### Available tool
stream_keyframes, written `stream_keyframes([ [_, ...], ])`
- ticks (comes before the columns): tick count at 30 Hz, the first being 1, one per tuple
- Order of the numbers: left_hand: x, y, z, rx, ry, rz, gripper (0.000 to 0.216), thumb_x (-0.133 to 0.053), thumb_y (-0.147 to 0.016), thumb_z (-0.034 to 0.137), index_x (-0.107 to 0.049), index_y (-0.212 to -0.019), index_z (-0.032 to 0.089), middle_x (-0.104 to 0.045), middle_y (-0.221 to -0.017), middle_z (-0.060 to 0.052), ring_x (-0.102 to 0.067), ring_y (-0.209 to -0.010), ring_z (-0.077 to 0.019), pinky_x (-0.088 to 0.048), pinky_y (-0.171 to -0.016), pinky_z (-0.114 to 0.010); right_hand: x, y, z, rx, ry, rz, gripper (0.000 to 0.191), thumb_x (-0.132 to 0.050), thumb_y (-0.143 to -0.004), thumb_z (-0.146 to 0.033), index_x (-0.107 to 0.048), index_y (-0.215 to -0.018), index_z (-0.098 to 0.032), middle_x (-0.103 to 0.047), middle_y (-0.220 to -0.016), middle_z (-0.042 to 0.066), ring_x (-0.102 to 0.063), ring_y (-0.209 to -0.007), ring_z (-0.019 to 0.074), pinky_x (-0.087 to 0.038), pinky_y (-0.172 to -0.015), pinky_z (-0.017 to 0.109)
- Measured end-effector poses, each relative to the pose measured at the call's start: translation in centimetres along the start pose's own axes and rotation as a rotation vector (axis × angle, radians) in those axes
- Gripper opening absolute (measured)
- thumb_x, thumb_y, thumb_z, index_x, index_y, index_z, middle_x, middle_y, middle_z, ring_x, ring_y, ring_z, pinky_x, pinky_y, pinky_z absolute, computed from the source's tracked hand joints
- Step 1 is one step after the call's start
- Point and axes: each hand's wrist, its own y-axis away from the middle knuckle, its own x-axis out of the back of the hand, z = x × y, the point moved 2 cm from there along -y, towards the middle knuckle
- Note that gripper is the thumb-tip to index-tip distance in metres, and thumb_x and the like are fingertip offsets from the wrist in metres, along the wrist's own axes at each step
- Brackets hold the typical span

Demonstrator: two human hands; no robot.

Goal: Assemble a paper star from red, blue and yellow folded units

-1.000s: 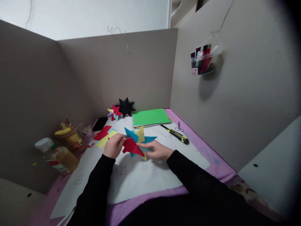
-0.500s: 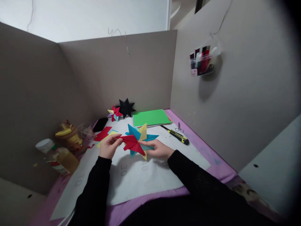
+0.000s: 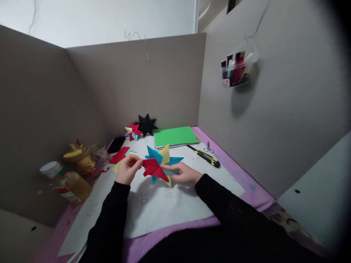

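Observation:
A folded paper star (image 3: 164, 160) with red, blue and yellow points is held up above the white sheet. My left hand (image 3: 128, 168) pinches the tip of a red point at the star's left between thumb and fingers. My right hand (image 3: 188, 173) grips the star's lower right, its index finger stretched over the front towards the middle. The right thumb and the other fingers are partly hidden. Behind the left hand lie red paper (image 3: 120, 155) and some yellow and blue pieces.
At the back stand a small multicoloured star (image 3: 133, 131), a black star (image 3: 147, 125) and a green paper stack (image 3: 177, 137). A utility knife (image 3: 205, 157) and small scissors (image 3: 208, 148) lie right. On the left are a bottle (image 3: 70, 184), a brown-yellow cup (image 3: 79, 159) and a phone (image 3: 116, 144).
Both hands keep their hold on the paper star. The red point's tip shows slightly less beyond the left fingers, and the star has shifted a little; the view has moved slightly.

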Motion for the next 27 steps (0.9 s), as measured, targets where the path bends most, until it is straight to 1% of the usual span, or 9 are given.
stream_keyframes([
  [3, 0.0, 0.2, 0.6, -0.137, -0.138, 0.045, 0.02, -0.071, -0.066, 0.032, -0.064, -0.077, 0.016, -0.065, -0.075, -0.003, -0.061, -0.066, -0.0138, -0.05, -0.061, -0.025, 0.1, 0.0, -0.1, 0.001, -0.007, 0.012, 0.06, -0.052, -0.074, -0.007, -0.045, -0.132, -0.022, -0.049, -0.135, 0.005, -0.045, -0.126, 0.0211, -0.031, -0.109, 0.04],
  [5, 0.1, 0.3, 0.8, -0.161, -0.213, 0.061, 0.019, -0.07, -0.067, 0.032, -0.069, -0.077, 0.016, -0.068, -0.077, -0.004, -0.062, -0.069, -0.0153, -0.05, -0.063, -0.025, 0.2, 0.0, -0.1, 0.004, -0.008, 0.019, 0.06, -0.053, -0.074, -0.007, -0.046, -0.132, -0.022, -0.049, -0.135, 0.005, -0.045, -0.126, 0.0208, -0.03, -0.11, 0.039],
  [7, 0.3, 0.3, 0.7, -0.124, -0.223, 0.081, 0.019, -0.07, -0.066, 0.033, -0.072, -0.077, 0.017, -0.069, -0.071, -0.004, -0.061, -0.064, -0.0153, -0.05, -0.06, -0.026, 0.1, 0.0, 0.0, 0.007, -0.006, 0.01, 0.06, -0.052, -0.074, -0.007, -0.046, -0.132, -0.023, -0.049, -0.135, 0.004, -0.045, -0.126, 0.0206, -0.03, -0.11, 0.04],
  [10, 0.7, 0.0, 0.0, -0.02, -0.144, 0.102, 0.023, -0.072, -0.063, 0.034, -0.073, -0.077, 0.016, -0.068, -0.065, -0.003, -0.06, -0.055, -0.0143, -0.05, -0.057, -0.027, 0.1, 0.0, 0.2, 0.007, -0.001, -0.004, 0.061, -0.051, -0.073, -0.006, -0.045, -0.132, -0.022, -0.049, -0.135, 0.004, -0.045, -0.126, 0.0204, -0.03, -0.11, 0.04],
  [15, 0.9, -0.3, -1.0, 0.119, 0.024, 0.121, 0.031, -0.076, -0.059, 0.036, -0.072, -0.08, 0.013, -0.068, -0.067, -0.004, -0.06, -0.055, -0.0134, -0.05, -0.056, -0.026, 0.1, -0.1, 0.3, 0.009, 0.008, -0.007, 0.061, -0.05, -0.073, -0.007, -0.045, -0.132, -0.022, -0.048, -0.136, 0.005, -0.046, -0.126, 0.0198, -0.03, -0.11, 0.039],
  [18, 0.7, -0.4, -1.2, 0.194, 0.074, 0.096, 0.034, -0.076, -0.058, 0.037, -0.069, -0.078, 0.012, -0.065, -0.061, -0.003, -0.057, -0.052, -0.0115, -0.047, -0.052, -0.023, 0.1, -0.1, 0.3, 0.011, 0.017, -0.019, 0.062, -0.05, -0.071, -0.007, -0.045, -0.132, -0.02, -0.049, -0.135, 0.005, -0.047, -0.124, 0.021, -0.031, -0.109, 0.039],
  [20, 0.4, -0.4, -1.2, 0.19, 0.061, 0.051, 0.032, -0.074, -0.062, 0.039, -0.066, -0.077, 0.012, -0.062, -0.059, -0.001, -0.056, -0.052, -0.0112, -0.047, -0.052, -0.023, 0.0, 0.0, 0.3, 0.003, 0.012, -0.025, 0.063, -0.049, -0.07, -0.006, -0.045, -0.132, -0.02, -0.049, -0.135, 0.005, -0.047, -0.124, 0.0217, -0.031, -0.109, 0.04],
  [23, 0.1, -0.3, -0.9, 0.025, -0.058, -0.015, 0.025, -0.069, -0.07, 0.038, -0.062, -0.075, 0.014, -0.062, -0.065, -0.001, -0.058, -0.058, -0.0127, -0.048, -0.058, -0.025, -0.1, 0.0, 0.2, -0.019, -0.001, -0.02, 0.064, -0.049, -0.07, -0.005, -0.046, -0.132, -0.02, -0.049, -0.135, 0.005, -0.048, -0.124, 0.022, -0.031, -0.108, 0.04],
  [27, -0.4, 0.2, 0.6, -0.35, -0.37, -0.045, 0.013, -0.065, -0.074, 0.03, -0.065, -0.075, 0.017, -0.064, -0.076, -0.004, -0.06, -0.069, -0.0149, -0.047, -0.062, -0.026, -0.1, 0.0, 0.1, -0.025, 0.008, -0.019, 0.063, -0.05, -0.07, -0.006, -0.046, -0.131, -0.021, -0.05, -0.134, 0.005, -0.049, -0.123, 0.0217, -0.032, -0.108, 0.04],
])
